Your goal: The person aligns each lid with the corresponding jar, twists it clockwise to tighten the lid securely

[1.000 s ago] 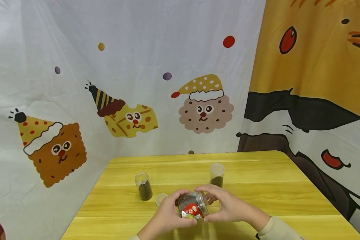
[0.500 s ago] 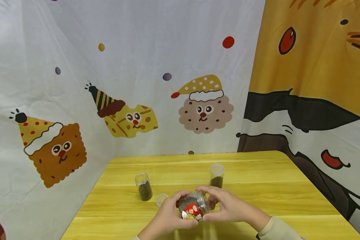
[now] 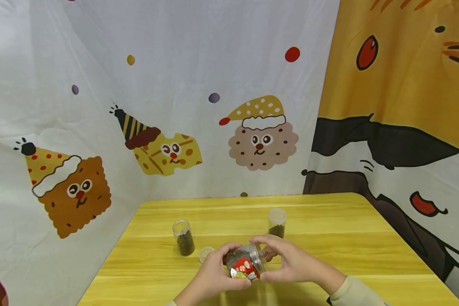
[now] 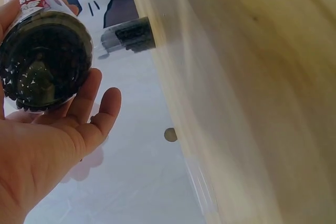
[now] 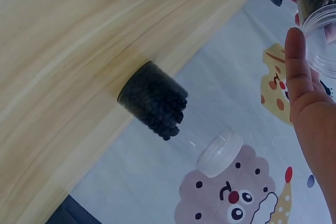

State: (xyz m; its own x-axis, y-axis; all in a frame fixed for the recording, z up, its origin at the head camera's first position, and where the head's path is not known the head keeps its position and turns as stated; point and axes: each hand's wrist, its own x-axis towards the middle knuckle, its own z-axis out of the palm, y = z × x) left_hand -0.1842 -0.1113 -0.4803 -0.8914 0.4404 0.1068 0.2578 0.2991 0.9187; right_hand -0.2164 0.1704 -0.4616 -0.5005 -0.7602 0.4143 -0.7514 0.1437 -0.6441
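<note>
A clear plastic jar (image 3: pixel 242 263) with a red cartoon label and small dark pieces inside lies tilted between the two hands, its ridged mouth end to the right. My left hand (image 3: pixel 214 270) grips its body; in the left wrist view the jar's dark base (image 4: pixel 42 61) faces the camera. Thumb and fingers of my right hand (image 3: pixel 287 259) hold the mouth end from either side. In the right wrist view its clear threaded rim (image 5: pixel 321 40) shows beside the right thumb; whether a clear lid covers the mouth, I cannot tell.
On the yellow wood-grain table (image 3: pixel 145 272), a clear jar of dark pieces (image 3: pixel 183 239) stands at left without a visible lid. A round translucent lid (image 3: pixel 205 255) lies near it. Beyond the right hand stands another jar (image 3: pixel 277 223) with a whitish lid. Printed cloth (image 3: pixel 176 63) hangs behind.
</note>
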